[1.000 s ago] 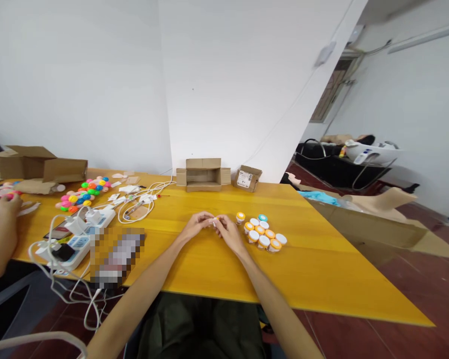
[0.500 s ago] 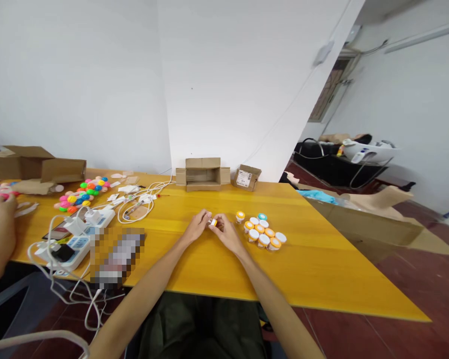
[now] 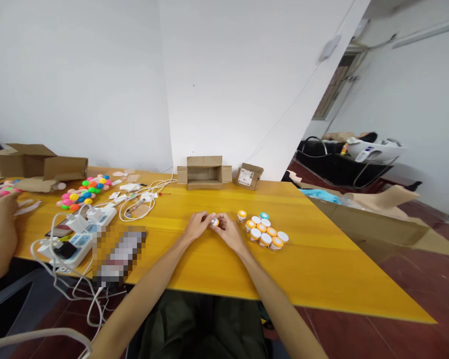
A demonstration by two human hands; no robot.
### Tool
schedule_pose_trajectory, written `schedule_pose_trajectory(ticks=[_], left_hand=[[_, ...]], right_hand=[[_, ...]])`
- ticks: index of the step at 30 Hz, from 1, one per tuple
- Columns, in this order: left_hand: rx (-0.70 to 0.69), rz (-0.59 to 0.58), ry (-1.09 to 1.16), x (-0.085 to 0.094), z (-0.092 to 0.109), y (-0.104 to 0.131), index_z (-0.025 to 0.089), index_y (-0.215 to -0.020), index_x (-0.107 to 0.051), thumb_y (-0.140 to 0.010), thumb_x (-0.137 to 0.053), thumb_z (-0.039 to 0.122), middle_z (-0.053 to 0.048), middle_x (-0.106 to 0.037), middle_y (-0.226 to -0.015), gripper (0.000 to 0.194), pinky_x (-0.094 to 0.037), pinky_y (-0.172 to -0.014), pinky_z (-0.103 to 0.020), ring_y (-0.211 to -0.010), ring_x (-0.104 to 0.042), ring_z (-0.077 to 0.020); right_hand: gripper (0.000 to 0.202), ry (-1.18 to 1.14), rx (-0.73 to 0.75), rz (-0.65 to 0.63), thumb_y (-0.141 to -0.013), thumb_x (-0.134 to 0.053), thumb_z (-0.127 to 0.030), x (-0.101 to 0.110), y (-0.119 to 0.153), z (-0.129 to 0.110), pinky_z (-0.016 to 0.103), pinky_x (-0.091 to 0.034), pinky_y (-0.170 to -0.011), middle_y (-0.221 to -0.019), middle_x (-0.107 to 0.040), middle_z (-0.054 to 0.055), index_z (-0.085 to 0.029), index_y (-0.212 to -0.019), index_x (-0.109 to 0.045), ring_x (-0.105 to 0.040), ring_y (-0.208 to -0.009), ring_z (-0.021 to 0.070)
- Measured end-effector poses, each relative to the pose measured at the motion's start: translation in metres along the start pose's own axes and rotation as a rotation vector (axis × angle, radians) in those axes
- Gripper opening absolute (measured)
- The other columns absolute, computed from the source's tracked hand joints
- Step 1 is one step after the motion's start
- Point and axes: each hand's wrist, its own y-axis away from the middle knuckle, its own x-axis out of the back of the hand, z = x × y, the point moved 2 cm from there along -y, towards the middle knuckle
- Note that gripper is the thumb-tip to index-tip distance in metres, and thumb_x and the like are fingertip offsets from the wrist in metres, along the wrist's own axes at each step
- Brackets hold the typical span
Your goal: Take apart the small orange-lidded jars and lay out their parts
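Between my two hands, just above the table, is a small jar [image 3: 215, 223] with an orange-and-white lid; most of its body is hidden by fingers. My right hand [image 3: 229, 231] is closed round it from the right. My left hand [image 3: 198, 225] is closed too, its fingertips pressed against the jar's left side. To the right of my hands stands a cluster of similar small jars [image 3: 265, 240] with orange, white and teal lids. One orange-lidded jar [image 3: 241, 214] sits a little apart, nearest my right hand.
An open cardboard box [image 3: 204, 185] and a smaller box [image 3: 248, 177] stand by the wall. At left lie a power strip [image 3: 80, 243] with tangled white cables, a blurred-out phone [image 3: 121, 257] and colourful balls [image 3: 92, 190]. Another person's hand [image 3: 2, 207] is at far left.
The jar has turned slightly between my fingers, and my left fingertips now lie against it. The whole view has shifted a little; the other jars stay where they were.
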Motion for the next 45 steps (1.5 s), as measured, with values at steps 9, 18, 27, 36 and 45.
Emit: schedule_pose_trajectory(ticks=[9,18,27,36,45], left_hand=[[-0.134,-0.036,0.101,-0.0016,-0.0022,-0.0033,0.02,-0.09,-0.069,-0.083,-0.064,0.043,-0.004,-0.069,-0.091,0.025,-0.047,-0.085,-0.031,-0.089,-0.06,-0.0198],[-0.085,0.023,0.062,-0.0007,-0.0044,-0.0029,0.022,-0.088,-0.067,-0.079,-0.068,0.045,-0.002,-0.065,-0.086,0.025,-0.046,-0.086,-0.032,-0.087,-0.058,-0.0198],[-0.105,0.014,0.04,-0.0002,-0.001,-0.0029,0.02,-0.078,-0.065,-0.078,-0.069,0.041,-0.002,-0.065,-0.083,0.021,-0.046,-0.086,-0.033,-0.086,-0.058,-0.0204],[-0.139,-0.102,0.15,-0.004,-0.003,-0.0034,0.02,-0.098,-0.067,-0.077,-0.071,0.041,-0.004,-0.069,-0.101,0.03,-0.047,-0.092,-0.033,-0.097,-0.062,-0.0213],[-0.067,-0.087,0.148,-0.0038,-0.0062,-0.0027,0.019,-0.094,-0.066,-0.076,-0.072,0.044,-0.002,-0.069,-0.093,0.031,-0.049,-0.084,-0.029,-0.09,-0.063,-0.019]], right_hand=[[0.042,-0.065,-0.023,0.06,-0.067,-0.075,-0.057,0.0024,-0.0041,0.0021,0.036,-0.056,-0.075,-0.081,-0.07,0.002,-0.025,-0.083,-0.053,-0.067,-0.078,0.0204],[0.038,-0.024,-0.034,0.051,-0.067,-0.076,-0.051,0.0019,-0.0038,0.0038,0.037,-0.055,-0.073,-0.077,-0.069,0.0,-0.025,-0.081,-0.052,-0.068,-0.076,0.0207],[0.04,-0.063,-0.063,0.056,-0.062,-0.079,-0.049,0.0016,-0.0033,0.001,0.038,-0.056,-0.073,-0.074,-0.069,0.001,-0.025,-0.077,-0.051,-0.069,-0.076,0.0221],[0.036,-0.079,-0.053,0.074,-0.063,-0.077,-0.047,0.0028,-0.0056,0.0028,0.039,-0.057,-0.074,-0.076,-0.07,0.001,-0.024,-0.076,-0.052,-0.07,-0.077,0.0223],[0.037,-0.107,-0.055,0.06,-0.061,-0.08,-0.047,0.0023,-0.0057,0.0027,0.036,-0.057,-0.07,-0.074,-0.071,-0.001,-0.025,-0.075,-0.054,-0.07,-0.074,0.0216]])
